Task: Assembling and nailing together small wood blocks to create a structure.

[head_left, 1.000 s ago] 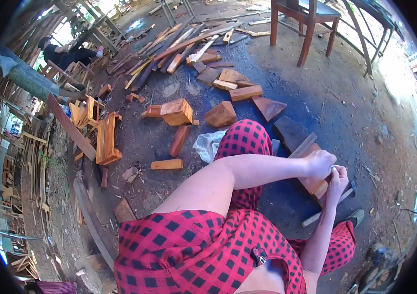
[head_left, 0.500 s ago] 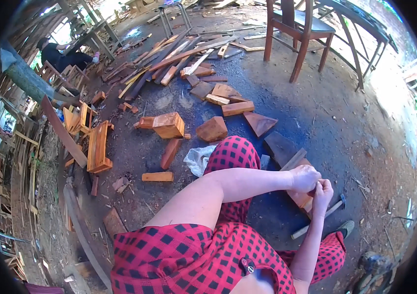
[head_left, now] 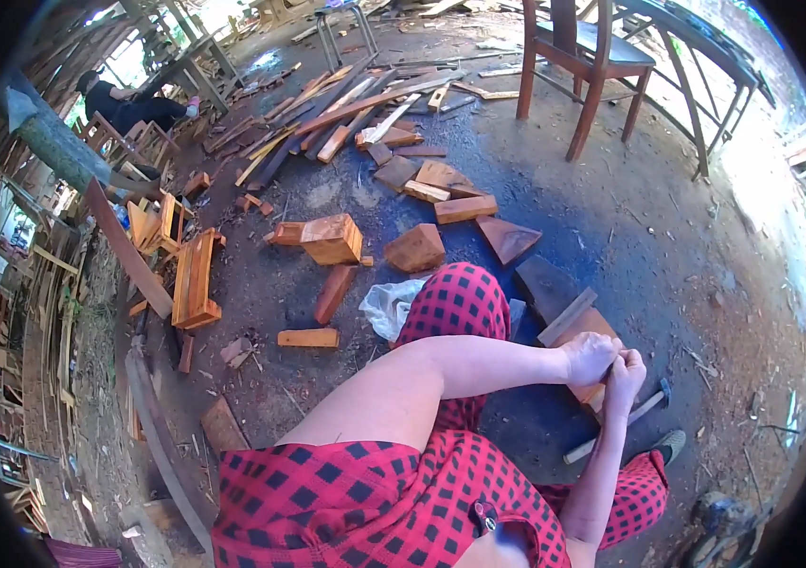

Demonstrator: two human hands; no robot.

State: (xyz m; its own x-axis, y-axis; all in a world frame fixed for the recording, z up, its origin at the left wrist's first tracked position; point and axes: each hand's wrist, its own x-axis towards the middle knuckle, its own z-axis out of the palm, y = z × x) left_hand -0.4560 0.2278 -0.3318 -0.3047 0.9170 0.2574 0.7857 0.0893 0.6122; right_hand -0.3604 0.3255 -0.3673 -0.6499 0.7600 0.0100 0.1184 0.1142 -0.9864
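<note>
1. The wooden board lies on the dirt floor at the right of the middle of the frame, just past the red checked knee.
2. The left hand is curled into a fist on the near edge of that board.
3. The right hand is curled too, and it touches the left hand.
4. Both hands seem to pinch something small between them, but it is too tiny to make out, so I cannot tell what they hold.
5. A hammer lies on the floor just below the hands, with its wooden handle pointing to the lower left.
6. A dark flat wood piece lies just above the board.
7. A white cloth is bunched up on the floor to the left of the knee.
8. Chunky orange wood blocks are spread out above the knee, and the biggest block sits left of the middle.
9. A small wooden stool frame lies on its side further left.
10. Long planks are heaped in the upper middle.
11. A wooden chair stands at the top right.
12. Another person in dark clothes bends down at the upper left.
</note>
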